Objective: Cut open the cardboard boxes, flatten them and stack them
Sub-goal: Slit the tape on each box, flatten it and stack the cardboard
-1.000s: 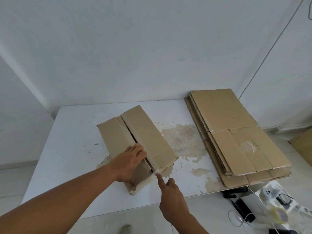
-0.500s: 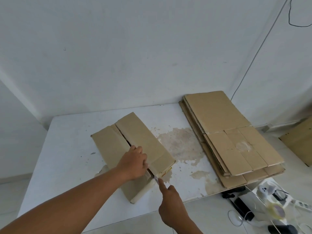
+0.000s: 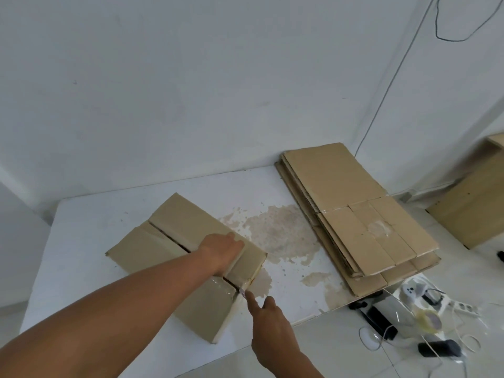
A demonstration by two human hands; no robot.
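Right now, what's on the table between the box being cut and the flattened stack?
Nothing lies there in the head view, just bare table with a worn brown patch.

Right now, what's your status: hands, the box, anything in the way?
Left hand presses on the box. Right hand holds small blade at the taped near seam. Nothing blocks the cut; flattened stack lies apart, to the right.

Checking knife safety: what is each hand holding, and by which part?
Right hand grips a small blade by its rear end, index finger along its back. Left hand only presses the cardboard box top.
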